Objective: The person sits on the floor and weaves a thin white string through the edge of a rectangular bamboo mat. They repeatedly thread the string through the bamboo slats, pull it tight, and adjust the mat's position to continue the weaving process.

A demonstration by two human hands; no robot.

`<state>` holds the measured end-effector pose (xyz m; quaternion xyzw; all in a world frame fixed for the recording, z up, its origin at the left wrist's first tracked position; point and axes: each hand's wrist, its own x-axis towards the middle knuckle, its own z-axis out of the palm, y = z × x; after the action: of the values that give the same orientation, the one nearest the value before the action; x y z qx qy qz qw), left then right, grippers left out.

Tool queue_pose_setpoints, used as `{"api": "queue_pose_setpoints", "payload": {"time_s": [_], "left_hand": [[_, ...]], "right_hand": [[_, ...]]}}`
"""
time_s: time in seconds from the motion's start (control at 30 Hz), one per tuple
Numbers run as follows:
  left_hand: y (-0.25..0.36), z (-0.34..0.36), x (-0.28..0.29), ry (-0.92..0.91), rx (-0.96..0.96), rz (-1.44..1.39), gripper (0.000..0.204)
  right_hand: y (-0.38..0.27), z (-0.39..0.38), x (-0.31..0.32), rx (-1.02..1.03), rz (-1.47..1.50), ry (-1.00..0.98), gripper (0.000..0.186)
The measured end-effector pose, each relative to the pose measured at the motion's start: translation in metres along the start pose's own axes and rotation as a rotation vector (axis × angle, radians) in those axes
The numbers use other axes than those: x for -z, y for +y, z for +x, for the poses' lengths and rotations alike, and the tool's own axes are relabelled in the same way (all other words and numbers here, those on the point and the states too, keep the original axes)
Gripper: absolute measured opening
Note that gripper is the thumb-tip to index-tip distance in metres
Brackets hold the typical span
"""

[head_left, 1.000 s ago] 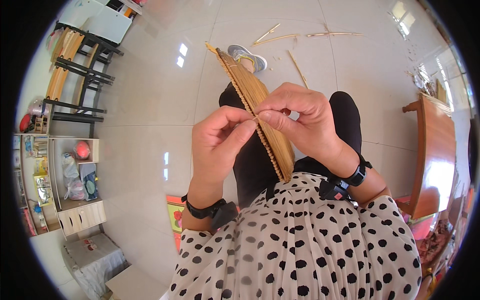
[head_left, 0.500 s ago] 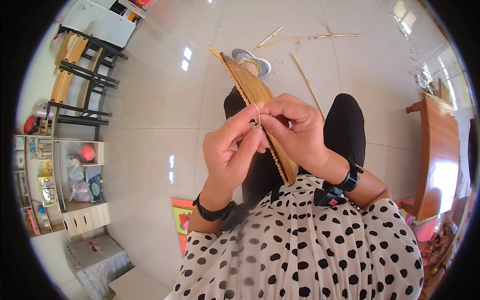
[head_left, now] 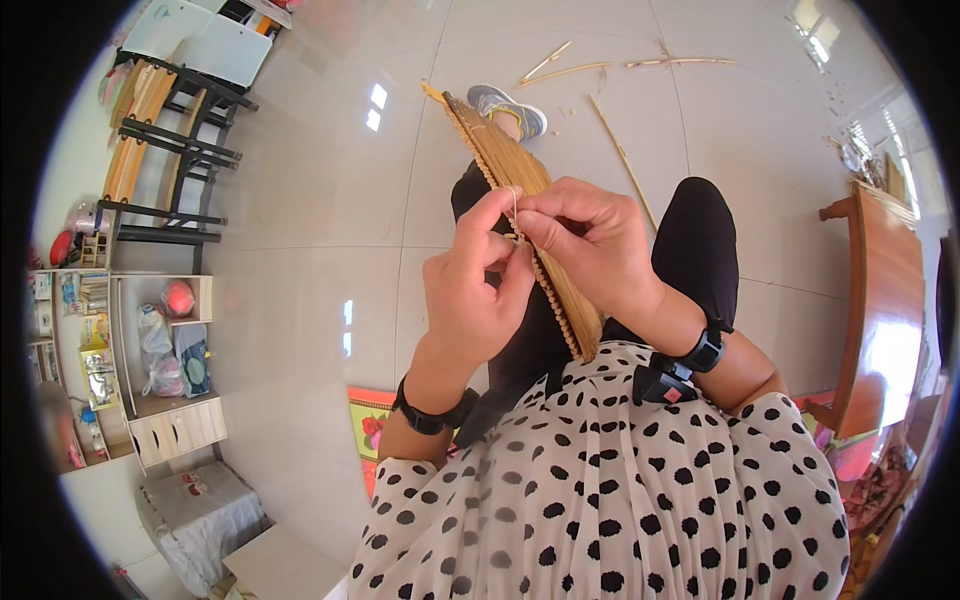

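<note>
A long panel of thin golden stalks (head_left: pixel 515 160), joined side by side, slants over my lap, with a row of round stalk ends along its left edge. At the middle of that edge runs a fine pale thread (head_left: pixel 515 203). My left hand (head_left: pixel 468 290) is closed at the edge, its index finger raised against the thread and its thumb bent toward the stalk ends. Lying across the panel, my right hand (head_left: pixel 598 245) pinches the thread between thumb and index finger. The panel's middle is partly hidden beneath my fingers.
Several loose stalks (head_left: pixel 622 160) lie on the tiled floor (head_left: pixel 310 190) ahead. My shoe (head_left: pixel 510 112) is beside the panel's far end. A wooden table (head_left: pixel 885 310) stands at right; dark-framed stools (head_left: pixel 175 150) and a shelf unit (head_left: pixel 165 370) stand at left.
My left thumb and index finger have moved farther apart, and that hand's wrist has turned slightly. My right hand has shifted a little up the edge, still pinching the thread.
</note>
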<state>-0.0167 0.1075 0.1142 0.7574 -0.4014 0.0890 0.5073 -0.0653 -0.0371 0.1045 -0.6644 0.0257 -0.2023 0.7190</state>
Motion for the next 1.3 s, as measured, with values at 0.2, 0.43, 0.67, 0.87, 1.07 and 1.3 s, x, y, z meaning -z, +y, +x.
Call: {"api": "queue_pose_setpoints", "payload": {"time_s": [0.2, 0.43, 0.67, 0.87, 1.07, 1.3], "left_hand": [[0.000, -0.004, 0.000, -0.075, 0.064, 0.094, 0.055], [-0.001, -0.008, -0.005, 0.033, 0.145, -0.015, 0.041], [-0.008, 0.003, 0.027, -0.025, 0.114, 0.079, 0.009], [-0.012, 0.006, 0.026, 0.030, 0.018, 0.096, 0.010], [-0.006, 0.007, 0.028, 0.115, 0.160, 0.000, 0.009], [0.001, 0.004, 0.030, -0.031, 0.504, -0.311, 0.005]], "right_hand": [[0.002, 0.001, 0.002, -0.076, 0.070, -0.032, 0.012], [0.006, 0.005, 0.007, -0.123, 0.027, -0.057, 0.013], [0.008, 0.006, 0.013, -0.181, 0.150, -0.149, 0.014], [0.008, 0.003, 0.008, -0.282, 0.098, -0.258, 0.013], [0.009, 0.003, 0.009, -0.328, 0.088, -0.255, 0.012], [0.012, 0.001, 0.006, -0.297, 0.065, -0.268, 0.012]]}}
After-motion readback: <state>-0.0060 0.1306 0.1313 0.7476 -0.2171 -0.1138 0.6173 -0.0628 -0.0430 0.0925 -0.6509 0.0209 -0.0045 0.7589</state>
